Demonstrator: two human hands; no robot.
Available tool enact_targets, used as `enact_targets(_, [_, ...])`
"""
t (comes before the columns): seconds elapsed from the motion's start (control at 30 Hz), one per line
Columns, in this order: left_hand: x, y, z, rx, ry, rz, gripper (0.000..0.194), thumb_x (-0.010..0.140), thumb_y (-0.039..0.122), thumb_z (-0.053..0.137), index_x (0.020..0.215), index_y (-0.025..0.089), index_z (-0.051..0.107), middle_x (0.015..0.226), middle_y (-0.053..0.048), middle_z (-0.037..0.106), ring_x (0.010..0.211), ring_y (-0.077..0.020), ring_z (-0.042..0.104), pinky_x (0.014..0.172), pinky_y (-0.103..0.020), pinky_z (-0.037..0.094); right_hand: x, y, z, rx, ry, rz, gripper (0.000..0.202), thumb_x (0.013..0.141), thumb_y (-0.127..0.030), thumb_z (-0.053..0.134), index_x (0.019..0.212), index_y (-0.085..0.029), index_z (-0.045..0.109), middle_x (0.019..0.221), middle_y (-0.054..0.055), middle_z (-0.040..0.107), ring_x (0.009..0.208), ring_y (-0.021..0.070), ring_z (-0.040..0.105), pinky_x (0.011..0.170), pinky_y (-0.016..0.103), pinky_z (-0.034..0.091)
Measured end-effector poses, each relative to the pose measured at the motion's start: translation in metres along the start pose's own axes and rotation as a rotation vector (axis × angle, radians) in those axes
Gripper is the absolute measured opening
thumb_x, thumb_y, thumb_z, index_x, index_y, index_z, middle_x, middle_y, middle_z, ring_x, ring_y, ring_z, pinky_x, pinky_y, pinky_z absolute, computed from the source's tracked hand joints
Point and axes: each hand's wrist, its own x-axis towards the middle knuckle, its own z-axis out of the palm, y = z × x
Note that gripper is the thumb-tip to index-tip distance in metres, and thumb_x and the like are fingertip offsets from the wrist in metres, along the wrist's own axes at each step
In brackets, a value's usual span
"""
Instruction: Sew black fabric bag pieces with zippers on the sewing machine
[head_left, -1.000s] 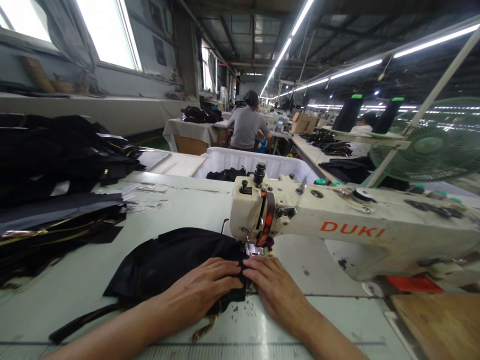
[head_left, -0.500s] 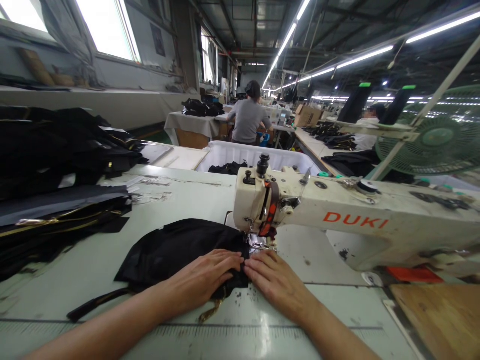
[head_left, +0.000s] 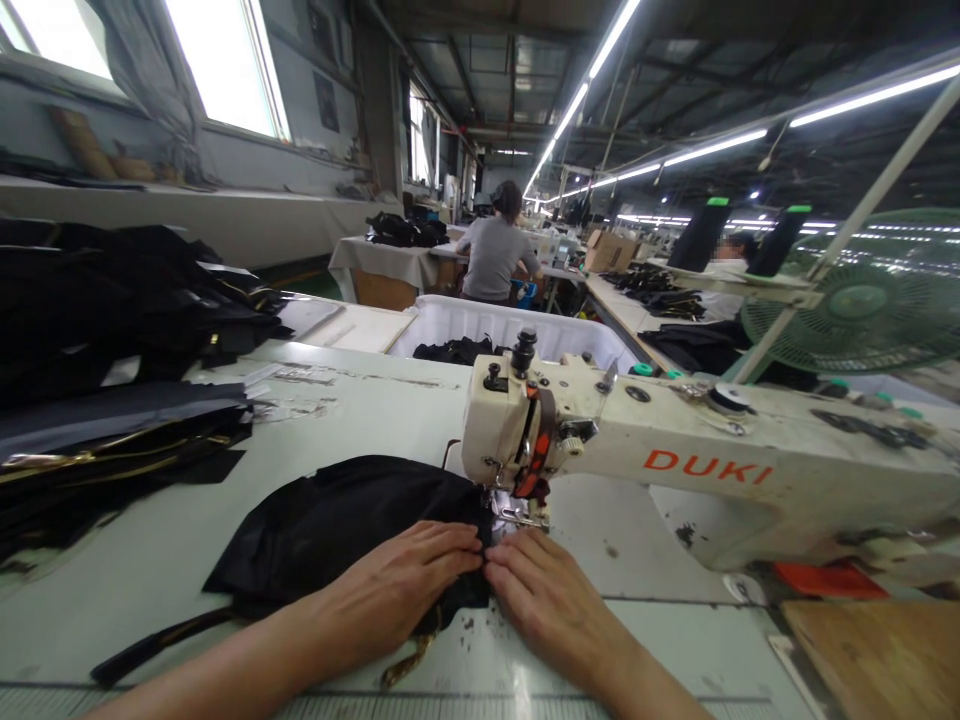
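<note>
A black fabric piece lies on the pale sewing table, its right edge at the presser foot of a white sewing machine. My left hand rests over the fabric with fingers close together, gripping it near that edge. Against the same edge, just in front of the foot, the bent fingers of my right hand press the cloth. Both thumbs are largely hidden. A gold zipper pull hangs out below my left hand, and a dark zipper tail sticks out to the left.
Stacked black pieces with gold zippers lie at left. Behind the machine stands a white bin with black cloth inside. A green fan and thread cones are at right. A person in grey sits ahead.
The view has shifted slightly, so the table and machine sit lower in the picture. Both hands stay on the fabric beside the presser foot, with little visible movement relative to the machine.
</note>
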Motion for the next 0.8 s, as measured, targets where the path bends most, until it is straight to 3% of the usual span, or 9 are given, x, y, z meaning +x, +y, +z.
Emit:
enact_targets(0.2, [0.001,0.002,-0.003,0.025,-0.054,-0.010,0.048,0.089,0.002,0.045,0.132,0.024,0.052,0.148,-0.006,0.047,0.135,-0.0211,0.044,0.112,-0.039,0.038,-0.002,-0.001,-0.004,0.094,0.057,0.105,0.013,0.096,-0.015,0.053,0.103,-0.016,0.063,0.101,0.006,0.069,0.097,0.0218,0.061,0.092,0.036,0.050])
enact_targets(0.33, [0.004,0.004,-0.005,0.012,-0.043,-0.002,0.050,0.088,0.000,0.044,0.131,0.024,0.051,0.147,-0.006,0.048,0.135,-0.0209,0.045,0.112,-0.039,0.037,-0.004,0.001,-0.006,0.100,0.021,0.134,0.033,0.093,-0.008,0.047,0.124,-0.013,0.057,0.125,0.009,0.063,0.114,0.0244,0.056,0.105,0.041,0.043])
enact_targets(0.47, [0.003,0.006,-0.004,0.027,-0.036,-0.035,0.055,0.084,-0.003,0.045,0.130,0.025,0.052,0.148,-0.006,0.046,0.132,-0.0225,0.048,0.111,-0.040,0.038,-0.005,0.001,-0.005,0.090,-0.026,0.130,0.041,0.088,-0.004,0.046,0.126,-0.012,0.056,0.130,0.008,0.061,0.120,0.0251,0.052,0.108,0.041,0.040])
enact_targets(0.8, [0.012,-0.003,-0.018,0.026,-0.037,0.019,0.039,0.086,-0.001,0.046,0.116,0.020,0.058,0.138,-0.008,0.055,0.128,-0.0220,0.051,0.107,-0.034,0.041,-0.005,0.004,0.023,-0.005,0.079,0.178,0.037,0.091,-0.009,0.048,0.126,-0.015,0.058,0.127,0.007,0.064,0.115,0.0261,0.057,0.101,0.041,0.047])
